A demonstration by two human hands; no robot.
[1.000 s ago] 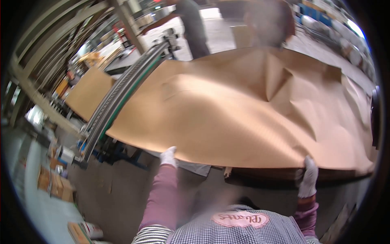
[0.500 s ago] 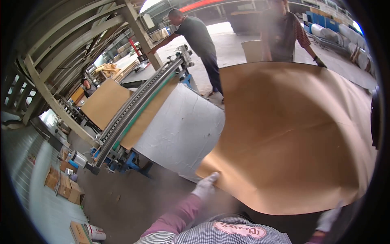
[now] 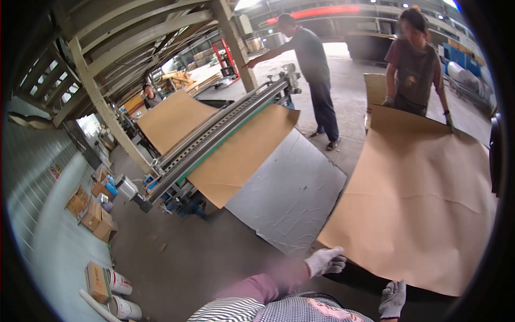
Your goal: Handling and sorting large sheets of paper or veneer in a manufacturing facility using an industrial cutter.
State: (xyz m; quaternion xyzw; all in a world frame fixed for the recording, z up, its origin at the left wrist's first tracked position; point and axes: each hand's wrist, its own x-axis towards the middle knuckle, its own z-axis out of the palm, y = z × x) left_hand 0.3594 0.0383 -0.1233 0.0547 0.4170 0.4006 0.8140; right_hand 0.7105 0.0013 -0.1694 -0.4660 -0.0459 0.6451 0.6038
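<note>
My left hand (image 3: 326, 262), in a pale work glove, is beside the near left corner of a large brown paperboard sheet (image 3: 413, 209). Its fingers are apart and it grips nothing I can see. My right hand (image 3: 393, 299), gloved too, is just below the sheet's near edge, fingers loosely bent, tips close to the edge. Across the sheet a co-worker (image 3: 416, 70) has both hands at its far edge. To the left, a grey-silver sheet (image 3: 292, 188) with a wrinkled surface extends from under another brown sheet (image 3: 247, 155) at a roller machine (image 3: 225, 131).
A second co-worker (image 3: 314, 70) stands beyond the machine with an arm stretched left. Another brown sheet (image 3: 177, 118) lies on the machine's far side, near a third person (image 3: 151, 96). Cardboard boxes (image 3: 96, 220) and white buckets (image 3: 120, 282) line the left wall.
The brown sheet has come down from its raised, curved position and lies flatter, farther right. My left hand has let go of its corner. More brown sheet has emerged from the machine over the grey one.
</note>
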